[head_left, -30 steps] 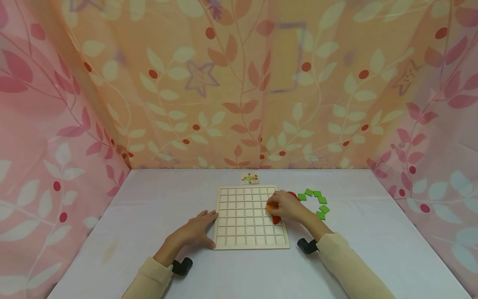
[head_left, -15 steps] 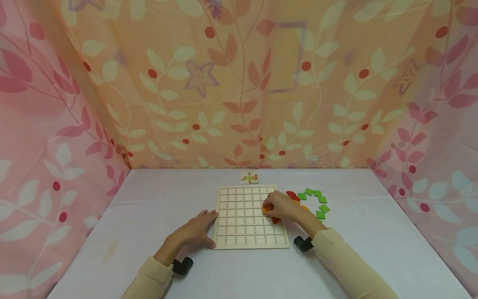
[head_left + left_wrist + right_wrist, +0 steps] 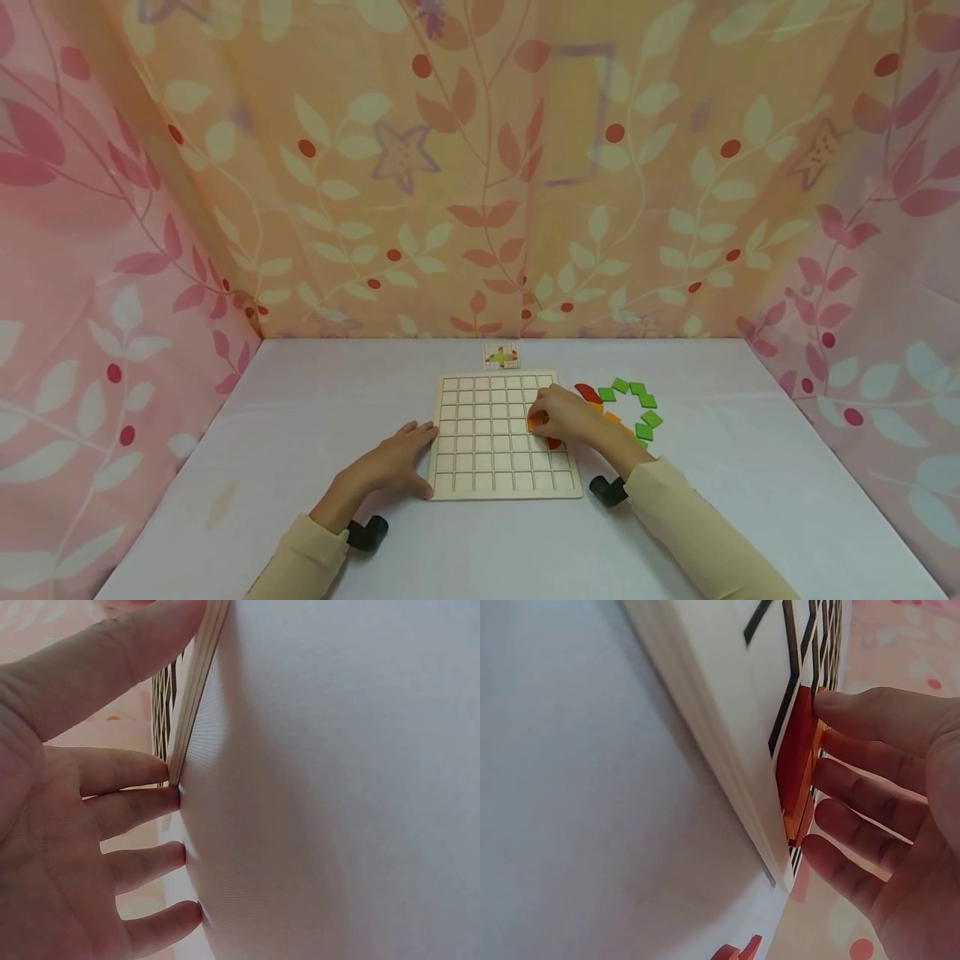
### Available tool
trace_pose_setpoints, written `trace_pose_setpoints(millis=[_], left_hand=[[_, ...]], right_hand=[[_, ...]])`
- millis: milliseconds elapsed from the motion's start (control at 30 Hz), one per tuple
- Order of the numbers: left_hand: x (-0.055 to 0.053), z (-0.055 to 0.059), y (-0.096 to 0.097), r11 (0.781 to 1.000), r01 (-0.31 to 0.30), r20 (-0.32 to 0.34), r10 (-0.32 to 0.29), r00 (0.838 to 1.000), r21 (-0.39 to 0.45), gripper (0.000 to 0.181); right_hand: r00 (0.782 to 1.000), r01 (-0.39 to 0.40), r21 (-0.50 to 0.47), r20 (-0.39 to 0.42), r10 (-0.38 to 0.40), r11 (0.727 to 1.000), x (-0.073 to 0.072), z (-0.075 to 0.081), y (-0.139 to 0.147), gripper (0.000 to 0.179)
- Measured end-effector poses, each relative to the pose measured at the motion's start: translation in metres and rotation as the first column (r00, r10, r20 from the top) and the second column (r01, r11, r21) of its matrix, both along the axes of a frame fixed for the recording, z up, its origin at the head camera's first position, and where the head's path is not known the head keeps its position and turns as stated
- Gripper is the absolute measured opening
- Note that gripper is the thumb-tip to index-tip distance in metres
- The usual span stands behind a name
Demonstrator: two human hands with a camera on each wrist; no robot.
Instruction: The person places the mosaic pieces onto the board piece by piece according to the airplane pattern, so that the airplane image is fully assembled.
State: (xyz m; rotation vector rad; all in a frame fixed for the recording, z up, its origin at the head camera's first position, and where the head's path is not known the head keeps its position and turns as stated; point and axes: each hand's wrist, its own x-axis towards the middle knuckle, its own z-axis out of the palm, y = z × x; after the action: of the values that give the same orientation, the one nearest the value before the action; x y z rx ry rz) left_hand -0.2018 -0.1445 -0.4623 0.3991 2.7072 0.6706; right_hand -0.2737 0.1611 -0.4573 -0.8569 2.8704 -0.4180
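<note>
Floral cloth backdrop [image 3: 480, 167], orange behind and pink at both sides; white counter [image 3: 300, 400] below. Orange tile [image 3: 536, 423]: small, flat, bright, at the right portion of the board [image 3: 491, 442], partly covered by fingers; exact seating unclear. Right hand [image 3: 566, 412]: extended over the board's right edge, thumb and fingertips bent downward, pinching the orange tile. Red tile [image 3: 796, 750]: flat, on the board, just beside the orange one. Board: pale wood, square, scored with dark grooves into square cells, lying flat. Left hand [image 3: 390, 458]: fingers spread and nearly straight, gripping nothing; thumb and forefinger against the board's left edge, thumb near the closest corner. Right of board: green tiles [image 3: 651, 419], loosely ringed; red pieces [image 3: 587, 393], rounded; orange pieces [image 3: 612, 417]. Beyond board: small card [image 3: 502, 357], coloured pattern.
</note>
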Motion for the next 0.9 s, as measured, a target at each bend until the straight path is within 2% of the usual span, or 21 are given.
trace_pose_setpoints(millis=[167,400,567,900], left_hand=[[0.001,-0.001,0.001,1.000,-0.004,0.001,0.004,1.000,-0.005,0.094],[0.001,0.001,0.001,1.000,-0.003,-0.007,0.003,1.000,-0.007,0.094],[0.002,0.004,0.002,1.000,0.001,-0.011,-0.001,1.000,0.002,0.094],[0.002,0.003,0.001,1.000,0.002,-0.011,-0.002,1.000,-0.007,0.094]], right_hand=[[1.000,-0.023,-0.040,-0.003,0.023,0.999,0.000,0.002,0.003,0.019],[0.998,0.058,-0.125,0.040,-0.053,0.991,-0.004,0.019,0.015,0.021],[0.996,0.092,-0.195,0.037,-0.086,0.976,-0.004,0.030,0.033,0.025],[0.976,0.217,-0.210,0.044,-0.213,0.953,0.002,0.033,0.069,0.028]])
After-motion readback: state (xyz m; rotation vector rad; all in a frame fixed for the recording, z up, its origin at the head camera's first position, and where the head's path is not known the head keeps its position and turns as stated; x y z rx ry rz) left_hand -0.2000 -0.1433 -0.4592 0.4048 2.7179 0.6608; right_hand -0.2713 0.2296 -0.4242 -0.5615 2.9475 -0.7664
